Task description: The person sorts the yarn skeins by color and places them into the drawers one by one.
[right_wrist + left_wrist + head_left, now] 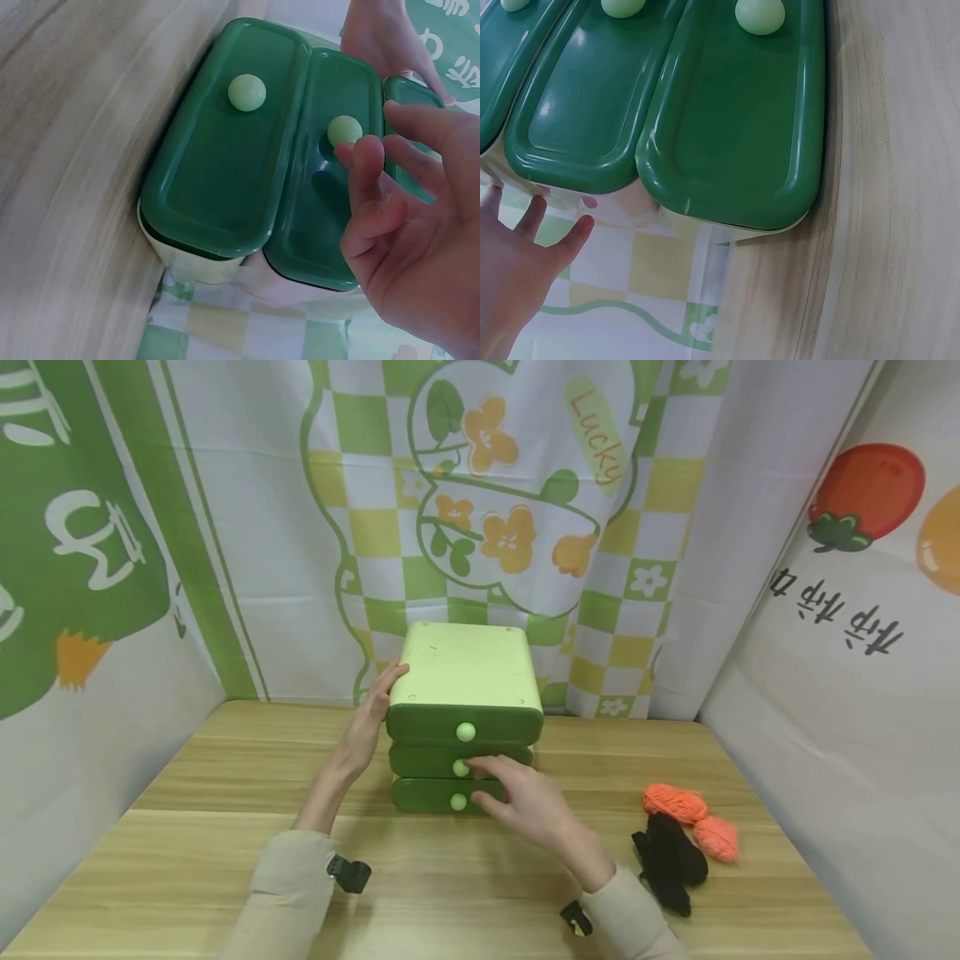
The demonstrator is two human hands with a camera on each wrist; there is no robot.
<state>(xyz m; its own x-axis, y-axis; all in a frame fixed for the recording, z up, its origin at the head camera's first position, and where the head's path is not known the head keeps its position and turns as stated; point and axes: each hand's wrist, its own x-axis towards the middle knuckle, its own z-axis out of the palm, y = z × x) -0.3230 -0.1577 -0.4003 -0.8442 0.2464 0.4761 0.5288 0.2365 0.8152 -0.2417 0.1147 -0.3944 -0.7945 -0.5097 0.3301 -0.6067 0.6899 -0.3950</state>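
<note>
A small three-drawer box (468, 668) with a pale green top and dark green fronts stands on the table, its drawers pushed in. My left hand (367, 714) rests along the box's left side near the top, fingers extended. Just right of the middle knob (461, 768) is my right hand (528, 802), its fingertips at the knob's edge and the thumb held apart lower down. In the right wrist view, a bent finger overlaps the rim of that round pale knob (343, 129). The top knob (466, 732) and bottom knob (458, 802) have no fingers on them.
Two orange yarn bundles (675, 802) lie on the wooden table (442, 893) to the right, beside a dark black bundle (671, 856). A patterned curtain (480, 585) hangs behind the box, with printed cloth walls on both sides.
</note>
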